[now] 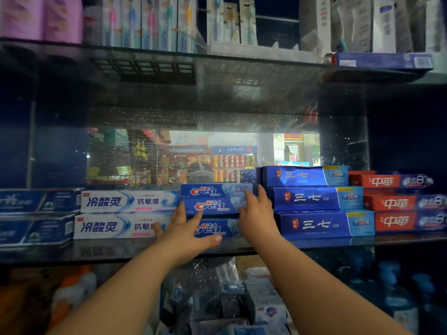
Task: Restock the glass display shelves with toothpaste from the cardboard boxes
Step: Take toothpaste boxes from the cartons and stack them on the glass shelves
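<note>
Three blue Crest toothpaste boxes (212, 206) are stacked in the middle of the glass shelf (101, 252). My left hand (186, 230) lies with straight fingers against the left end of the stack, thumb stretched under the bottom box. My right hand (257, 209) presses its straight fingers against the right end of the top two boxes. No cardboard box is in sight.
White toothpaste boxes (125, 201) sit left of the stack, blue boxes (316, 198) and red boxes (396, 203) to the right. Toothbrush packs (150, 22) stand on the upper shelf. Below the shelf lie bagged goods (229, 298) and bottles.
</note>
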